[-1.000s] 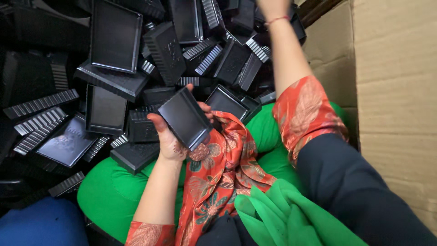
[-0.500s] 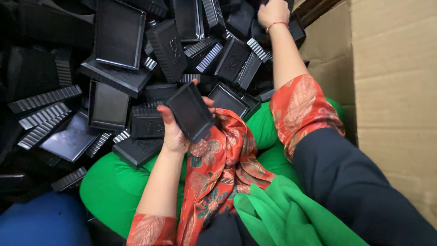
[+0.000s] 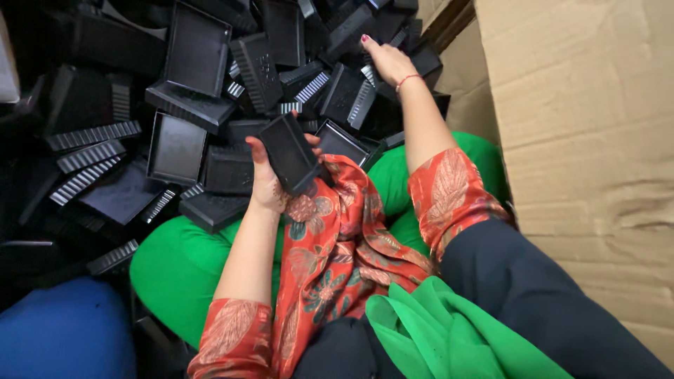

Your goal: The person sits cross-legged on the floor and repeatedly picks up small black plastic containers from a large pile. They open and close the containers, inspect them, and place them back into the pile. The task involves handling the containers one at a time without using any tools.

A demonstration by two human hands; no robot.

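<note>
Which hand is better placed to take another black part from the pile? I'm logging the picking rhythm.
Probably the right hand: it is stretched out, resting on the pile of black parts. The left hand is occupied with a black rectangular tray.

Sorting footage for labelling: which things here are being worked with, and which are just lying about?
In use:
left hand holding a flat black plastic tray
right hand reaching into the heap of black plastic parts

Lying about:
brown cardboard box
blue cushion

cardboard box wall (image 3: 583,133) | green cloth (image 3: 182,267) (over lap) | blue object (image 3: 63,330) lower left
</note>
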